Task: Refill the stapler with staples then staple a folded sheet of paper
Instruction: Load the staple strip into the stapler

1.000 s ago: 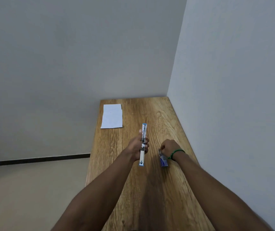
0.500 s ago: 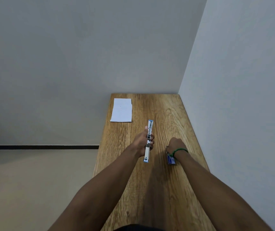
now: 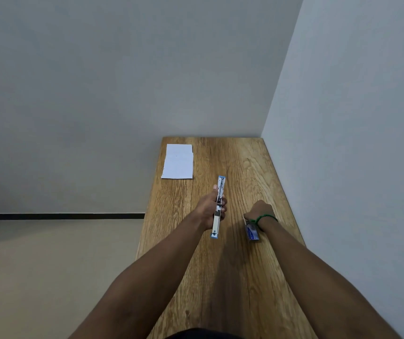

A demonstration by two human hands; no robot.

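Note:
A blue and silver stapler point(image 3: 219, 192) is swung fully open into one long strip, and my left hand point(image 3: 209, 209) grips it around its middle above the wooden table point(image 3: 220, 277). To the right, my right hand point(image 3: 259, 211) is curled over a small blue staple box point(image 3: 252, 232) that rests on the table. Its fingers are hidden, so what they pinch is unclear. A folded white sheet of paper point(image 3: 178, 162) lies flat at the table's far left corner.
A grey wall point(image 3: 355, 167) runs along the table's right edge and another stands behind its far end. To the left the table drops off to a beige floor point(image 3: 49, 277). A green band circles my right wrist point(image 3: 263, 218).
Both hands keep their holds. The view has swung left, so table and hands sit further right in frame. My right hand has shifted slightly forward over the staple box.

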